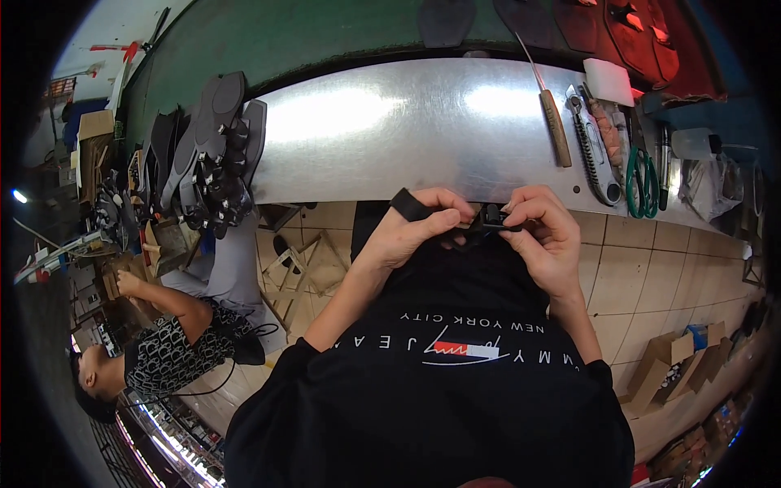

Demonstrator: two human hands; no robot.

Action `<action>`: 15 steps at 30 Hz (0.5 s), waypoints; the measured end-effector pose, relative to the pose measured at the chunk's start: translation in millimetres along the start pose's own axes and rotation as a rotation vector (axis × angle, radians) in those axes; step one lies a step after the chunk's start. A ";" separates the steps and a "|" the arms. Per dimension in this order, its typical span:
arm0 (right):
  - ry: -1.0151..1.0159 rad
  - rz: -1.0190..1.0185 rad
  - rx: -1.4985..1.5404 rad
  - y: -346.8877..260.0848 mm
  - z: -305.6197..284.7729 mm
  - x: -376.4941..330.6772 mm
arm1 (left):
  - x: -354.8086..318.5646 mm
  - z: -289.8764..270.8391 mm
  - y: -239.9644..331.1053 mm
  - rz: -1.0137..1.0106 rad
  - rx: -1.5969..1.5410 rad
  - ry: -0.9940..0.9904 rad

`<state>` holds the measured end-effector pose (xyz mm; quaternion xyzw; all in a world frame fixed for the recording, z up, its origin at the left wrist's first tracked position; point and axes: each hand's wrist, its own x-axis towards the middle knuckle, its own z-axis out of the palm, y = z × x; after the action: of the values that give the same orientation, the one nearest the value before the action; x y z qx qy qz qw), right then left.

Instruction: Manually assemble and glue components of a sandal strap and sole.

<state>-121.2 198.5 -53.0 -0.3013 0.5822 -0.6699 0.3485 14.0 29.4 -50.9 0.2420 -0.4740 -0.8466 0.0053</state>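
Close to the near edge of the metal worktop, my two hands meet over a small black strap-like piece. The fingers of my right hand pinch its right side between thumb and forefinger. My left hand is closed at its left, thumb against forefinger, apparently on the same piece; its fingertips partly hide the contact. A wide black band lies across my left hand. Dark material hangs below the fingers against my black shirt, and I cannot make out its shape.
On the metal worktop, a stack of dark sandals stands left. At right lie a wooden-handled awl, a utility knife, green-handled scissors and a white block. Another person sits at left; open cardboard boxes stand lower right.
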 end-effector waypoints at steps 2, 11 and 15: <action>0.008 -0.033 -0.005 3.4 2.3 -0.4 | 0.1 0.5 0.5 -0.023 0.000 0.019; 0.040 -0.109 0.020 4.7 -12.0 6.4 | -6.4 -21.2 1.2 -0.098 0.113 -0.051; -0.055 -0.143 -0.137 -6.4 -22.8 11.0 | -2.6 -27.9 -6.6 -0.139 -0.108 -0.128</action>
<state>-146.7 203.0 -49.9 -0.3836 0.5939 -0.6432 0.2940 29.3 11.3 -67.3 0.2191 -0.4091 -0.8830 -0.0705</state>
